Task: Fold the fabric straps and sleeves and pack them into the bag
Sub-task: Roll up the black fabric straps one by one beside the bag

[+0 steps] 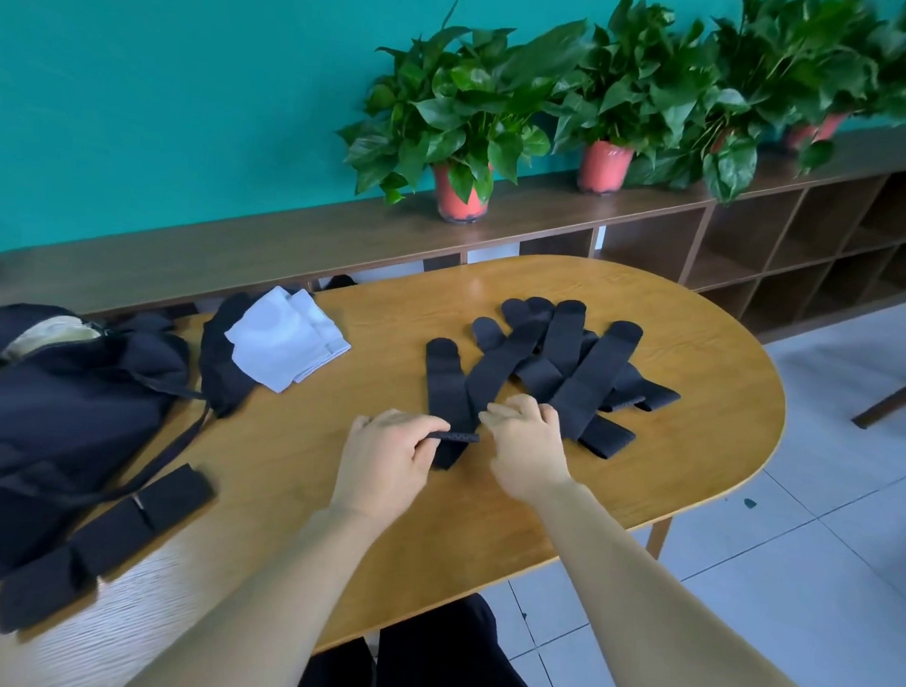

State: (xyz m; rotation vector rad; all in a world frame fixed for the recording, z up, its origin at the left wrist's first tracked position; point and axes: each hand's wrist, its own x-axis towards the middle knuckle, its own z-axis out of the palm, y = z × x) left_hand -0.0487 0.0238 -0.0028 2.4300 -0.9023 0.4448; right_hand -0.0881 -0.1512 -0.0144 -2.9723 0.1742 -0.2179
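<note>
Black elastic straps (558,357) lie fanned in a loose overlapping pile on the far right of the wooden tabletop (695,403), all unfolded. I note the nearest strap (447,389) has its near end lifted off the wood. The left hand (385,454) pinches that end between thumb and forefinger. The right hand (527,448), fingers curled, appears to grip the same end at its other corner. The dark bag (63,412) sits open at the left edge, well apart from the pile, with a white cloth (292,337) beside it and folded black pieces (105,536) in front of it.

I judge the step in hand is the first fold of this strap. The next move calls for carrying the raised end over to the rounded tip with the edges kept square.
</note>
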